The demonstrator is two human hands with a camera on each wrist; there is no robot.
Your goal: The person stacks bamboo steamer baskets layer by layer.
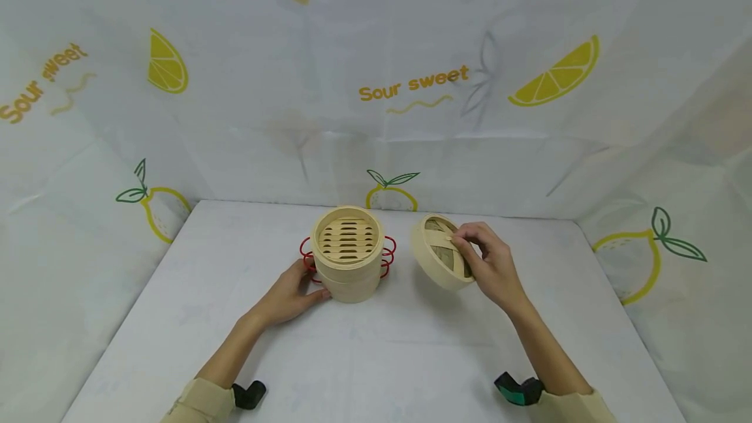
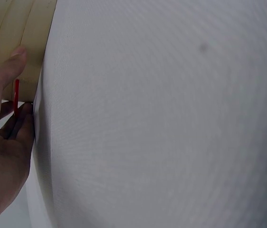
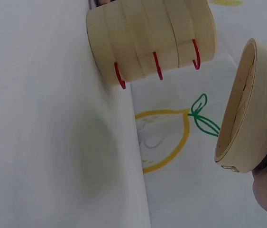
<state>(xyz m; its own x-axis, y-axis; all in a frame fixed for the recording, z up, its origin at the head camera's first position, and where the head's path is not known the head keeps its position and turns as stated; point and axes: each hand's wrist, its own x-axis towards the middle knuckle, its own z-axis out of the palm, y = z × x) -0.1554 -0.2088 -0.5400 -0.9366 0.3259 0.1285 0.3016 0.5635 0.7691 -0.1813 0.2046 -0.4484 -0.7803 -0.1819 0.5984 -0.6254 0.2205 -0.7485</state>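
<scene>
A round bamboo steamer [image 1: 350, 287] of stacked tiers stands upright on the table, its slatted top tier uncovered. Red loop handles stick out from its sides, three of them along one side in the right wrist view. My left hand [image 1: 288, 296] holds the stack low on its left side, with the thumb [image 2: 12, 66] against the wall and the other fingers near a red loop. To the right, my right hand [image 1: 492, 265] pinches the bamboo lid [image 1: 427, 256] by the strap across its top. The lid hangs tilted in the air, apart from the stack, its hollow underside facing the steamer.
A white cloth covers the table [image 1: 376, 364]. Behind and at both sides hang pale sheets [image 1: 264, 168] printed with lemons and lettering. Black bands with small devices [image 1: 249, 395] sit at both wrists, next to beige sleeves.
</scene>
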